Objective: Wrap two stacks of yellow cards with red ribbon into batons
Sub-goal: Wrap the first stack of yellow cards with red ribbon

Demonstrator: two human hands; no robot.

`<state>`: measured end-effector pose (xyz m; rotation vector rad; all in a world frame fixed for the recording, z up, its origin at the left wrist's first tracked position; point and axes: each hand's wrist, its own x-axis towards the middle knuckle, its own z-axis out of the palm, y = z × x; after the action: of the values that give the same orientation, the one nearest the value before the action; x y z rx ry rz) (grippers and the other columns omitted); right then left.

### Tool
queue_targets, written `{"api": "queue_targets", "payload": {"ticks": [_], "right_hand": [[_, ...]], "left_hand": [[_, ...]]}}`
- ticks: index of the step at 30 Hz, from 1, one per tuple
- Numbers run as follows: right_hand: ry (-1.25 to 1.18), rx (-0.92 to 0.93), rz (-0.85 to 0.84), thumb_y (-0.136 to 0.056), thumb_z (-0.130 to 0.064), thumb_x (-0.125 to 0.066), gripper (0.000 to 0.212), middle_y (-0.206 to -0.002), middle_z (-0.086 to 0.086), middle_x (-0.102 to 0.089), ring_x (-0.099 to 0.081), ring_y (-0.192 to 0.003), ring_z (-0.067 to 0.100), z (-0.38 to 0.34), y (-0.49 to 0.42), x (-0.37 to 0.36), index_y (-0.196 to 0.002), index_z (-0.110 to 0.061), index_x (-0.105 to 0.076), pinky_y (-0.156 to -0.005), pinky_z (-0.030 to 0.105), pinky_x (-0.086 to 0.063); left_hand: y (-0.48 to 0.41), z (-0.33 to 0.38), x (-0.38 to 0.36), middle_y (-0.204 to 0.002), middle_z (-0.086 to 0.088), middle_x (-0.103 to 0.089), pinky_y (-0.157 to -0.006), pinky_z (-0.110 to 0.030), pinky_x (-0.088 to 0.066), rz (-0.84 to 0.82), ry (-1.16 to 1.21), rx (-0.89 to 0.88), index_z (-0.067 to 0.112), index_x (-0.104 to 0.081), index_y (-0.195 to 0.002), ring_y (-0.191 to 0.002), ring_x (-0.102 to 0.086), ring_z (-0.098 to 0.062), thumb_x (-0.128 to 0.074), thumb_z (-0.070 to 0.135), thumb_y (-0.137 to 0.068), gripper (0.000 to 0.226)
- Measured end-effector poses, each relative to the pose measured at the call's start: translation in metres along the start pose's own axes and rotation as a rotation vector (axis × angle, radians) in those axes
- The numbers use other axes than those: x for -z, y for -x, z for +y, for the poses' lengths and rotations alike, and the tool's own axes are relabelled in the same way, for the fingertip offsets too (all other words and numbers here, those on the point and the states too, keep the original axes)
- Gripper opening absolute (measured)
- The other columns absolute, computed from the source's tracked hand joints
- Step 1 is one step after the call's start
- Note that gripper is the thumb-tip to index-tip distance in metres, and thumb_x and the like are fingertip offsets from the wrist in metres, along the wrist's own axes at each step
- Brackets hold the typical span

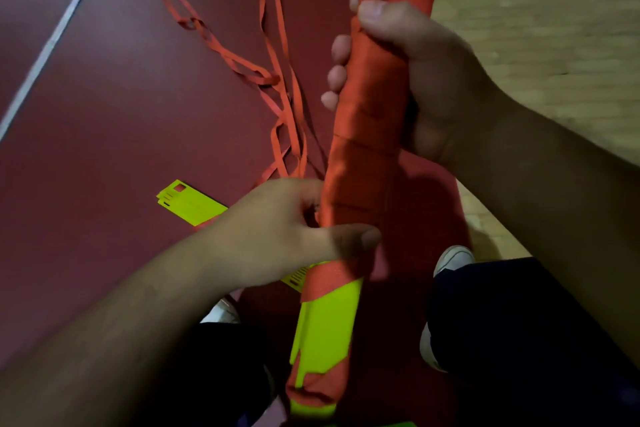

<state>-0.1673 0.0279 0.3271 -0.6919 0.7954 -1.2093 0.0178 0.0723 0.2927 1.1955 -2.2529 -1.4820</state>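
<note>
the red floor (104, 114) at far left lies open; loose ribbon (277, 87) sprawls across its middle, yellow cards (190, 206) lie beside, and the upright baton (367, 121) blocks the centre.

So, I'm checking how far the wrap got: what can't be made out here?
Head view only:
- baton top end: cut off by the upper edge.
- where the ribbon leaves the baton: hidden by the left hand.
- wraps under the right hand's grip: covered.
- print on the loose yellow cards: too small, blurred.
</note>
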Motion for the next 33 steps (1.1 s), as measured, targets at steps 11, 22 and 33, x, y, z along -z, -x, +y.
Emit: {"api": "queue_targets", "payload": {"ticks": [11,22,33], "right_hand": [[0.377,0.16,0.559,-0.056,-0.037,-0.077,0.052,-0.092,0.012,-0.073,-0.072,-0.082,0.033,0.026,-0.018,0.001,-0.101,-0.016,-0.061,-0.076,0.058,-0.059],[0.002,0.02,0.097,-0.091,-0.027,-0.06,0.019,-0.081,0.01,-0.06,-0.062,-0.072,0.025,0.003,-0.001,0.002,-0.099,-0.01,-0.057,-0.075,0.043,-0.055],[-0.088,-0.049,-0.111,-0.09,-0.034,-0.051,0.017,-0.071,0.002,-0.054,-0.053,-0.06,0.017,0.005,0.001,0.001,-0.09,-0.017,-0.049,-0.063,0.033,-0.051]], "left_hand": [[0.001,-0.009,-0.001,-0.064,0.004,-0.056,-0.056,-0.036,-0.039,0.07,-0.598,0.112,0.026,-0.056,-0.083,-0.058,-0.051,-0.008,-0.018,0.102,-0.058,0.088],[0.004,-0.005,0.005,-0.059,0.014,-0.054,-0.052,-0.017,-0.037,0.029,-0.116,-0.123,0.033,-0.057,-0.074,-0.053,-0.046,0.004,-0.07,0.05,-0.072,0.021],[-0.001,-0.014,0.006,-0.072,-0.011,-0.06,-0.064,-0.044,-0.051,-0.165,0.14,-0.106,0.022,-0.065,-0.078,-0.068,-0.052,-0.016,-0.075,0.044,-0.076,0.024]]}}
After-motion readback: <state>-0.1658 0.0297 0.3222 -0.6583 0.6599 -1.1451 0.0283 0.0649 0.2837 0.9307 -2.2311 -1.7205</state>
